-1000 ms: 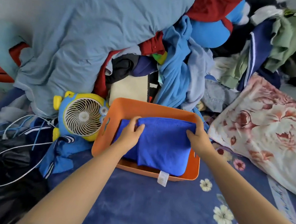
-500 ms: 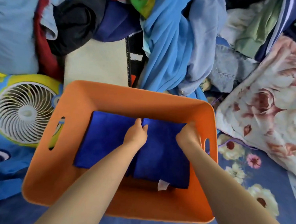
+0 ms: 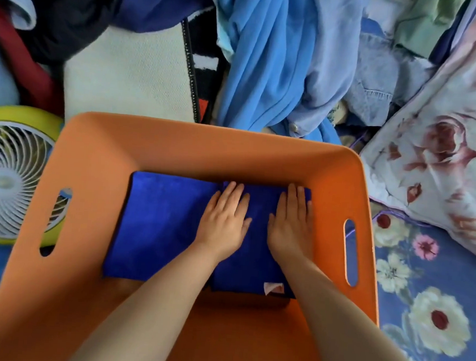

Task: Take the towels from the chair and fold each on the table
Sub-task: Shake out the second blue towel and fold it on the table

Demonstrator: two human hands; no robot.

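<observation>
Two folded dark blue towels lie side by side in an orange basket (image 3: 154, 146). The left towel (image 3: 160, 223) lies flat and untouched. The right towel (image 3: 255, 255) has a small white label at its near edge. My left hand (image 3: 224, 221) and my right hand (image 3: 291, 223) both rest flat on the right towel, fingers straight and pointing away from me. Both forearms reach in over the basket's near wall.
The basket sits on a blue flowered bedspread (image 3: 425, 306). A yellow and blue fan (image 3: 9, 175) stands at its left. A heap of clothes (image 3: 271, 55) rises behind it and a flowered pillow (image 3: 442, 138) lies at the right.
The towel has gone from the basket's rim down to its floor beside the other towel. My hands have let go of it and now lie flat on top. The view has moved closer.
</observation>
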